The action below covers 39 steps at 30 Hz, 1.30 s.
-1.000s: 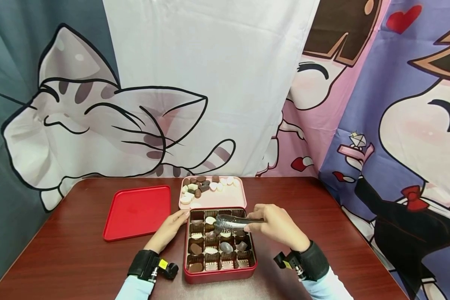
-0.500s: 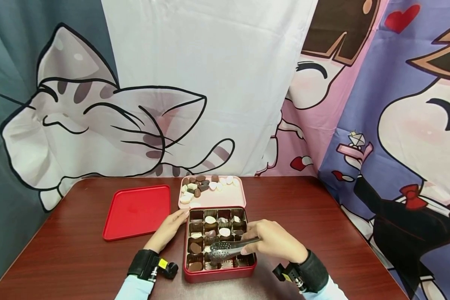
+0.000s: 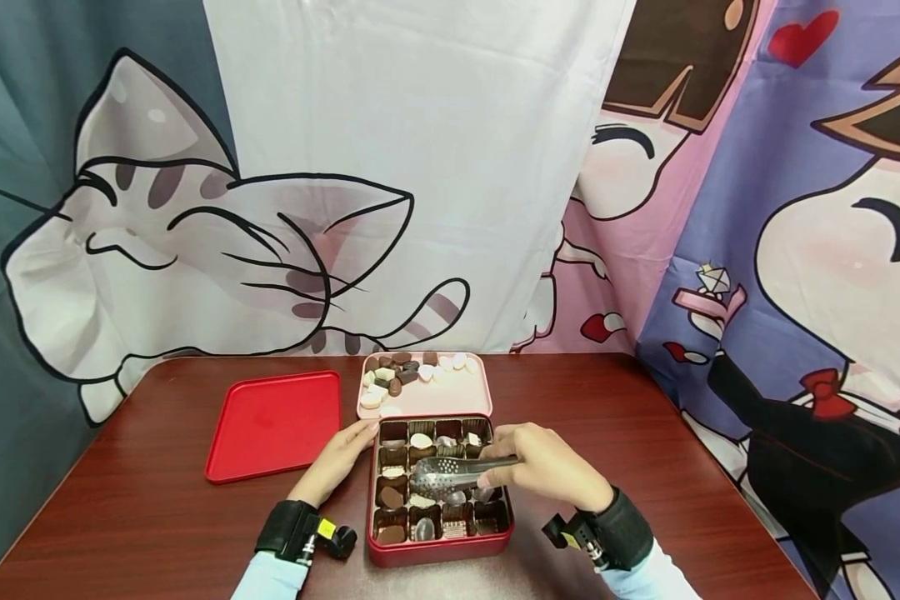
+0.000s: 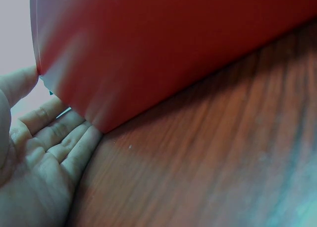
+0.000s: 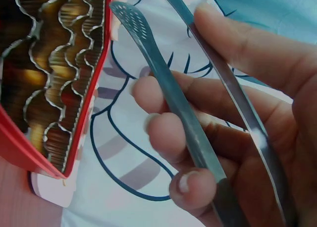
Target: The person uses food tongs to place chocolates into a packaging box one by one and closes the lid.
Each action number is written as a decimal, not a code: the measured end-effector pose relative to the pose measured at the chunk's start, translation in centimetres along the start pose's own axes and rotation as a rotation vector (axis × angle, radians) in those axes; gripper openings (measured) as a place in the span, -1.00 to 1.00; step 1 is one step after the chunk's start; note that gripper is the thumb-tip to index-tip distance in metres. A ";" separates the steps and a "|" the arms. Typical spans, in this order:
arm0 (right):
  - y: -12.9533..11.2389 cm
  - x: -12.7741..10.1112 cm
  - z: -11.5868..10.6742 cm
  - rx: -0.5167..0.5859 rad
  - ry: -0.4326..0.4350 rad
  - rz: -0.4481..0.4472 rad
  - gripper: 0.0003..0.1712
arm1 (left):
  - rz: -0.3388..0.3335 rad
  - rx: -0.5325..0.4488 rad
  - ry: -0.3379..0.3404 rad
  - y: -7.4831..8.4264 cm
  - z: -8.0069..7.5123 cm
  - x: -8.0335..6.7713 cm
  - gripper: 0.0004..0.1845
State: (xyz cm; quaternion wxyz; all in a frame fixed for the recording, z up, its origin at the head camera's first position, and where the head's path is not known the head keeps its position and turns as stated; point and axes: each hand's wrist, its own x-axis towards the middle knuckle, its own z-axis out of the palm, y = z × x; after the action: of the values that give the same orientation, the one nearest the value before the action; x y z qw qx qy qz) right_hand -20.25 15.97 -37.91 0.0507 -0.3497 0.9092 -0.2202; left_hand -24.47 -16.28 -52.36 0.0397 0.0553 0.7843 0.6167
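A red tin [image 3: 441,560] stands at the table's front, its gold-lined compartments holding brown, white and grey chocolates. My right hand [image 3: 543,462] grips metal tongs [image 3: 450,473] with perforated ends, held over the middle of the tin and hiding some compartments. In the right wrist view, the tongs' arms are spread apart, with the thumb on one and curled fingers around the other. A grey oval chocolate [image 3: 424,529] lies in the front row's second compartment. My left hand [image 3: 339,458] touches the tin's left side near its back corner, fingers stretched out.
Behind the tin lies a pale pink tray [image 3: 461,402], with brown and white chocolates mostly on its left half. A red lid [image 3: 277,425] rests on the brown table [image 3: 142,500] to the left. A patterned curtain [image 3: 435,108] hangs beyond the table.
My right hand brought the tongs forward to the front row, then lifted them back over the middle. A grey chocolate now shows in the front row's second compartment. The left hand stays still.
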 end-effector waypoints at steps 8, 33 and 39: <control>0.1 1.9 -0.5 0.043 0.103 0.053 -0.73 | 0.009 0.014 -0.009 -0.2 -0.1 0.0 -0.49; 0.3 12.0 1.5 -0.241 0.156 0.223 -0.74 | -0.002 0.013 -0.002 -0.1 -0.1 0.0 -0.47; 0.7 14.2 3.0 -0.389 0.186 0.186 -0.69 | -0.008 0.017 0.001 0.0 0.0 0.0 -0.48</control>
State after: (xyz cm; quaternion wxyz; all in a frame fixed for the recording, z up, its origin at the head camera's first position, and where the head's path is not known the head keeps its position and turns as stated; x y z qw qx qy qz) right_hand -30.61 5.99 -40.08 -0.0818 -0.2457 0.9636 -0.0663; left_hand -24.49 -16.30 -52.35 0.0413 0.0522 0.7897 0.6098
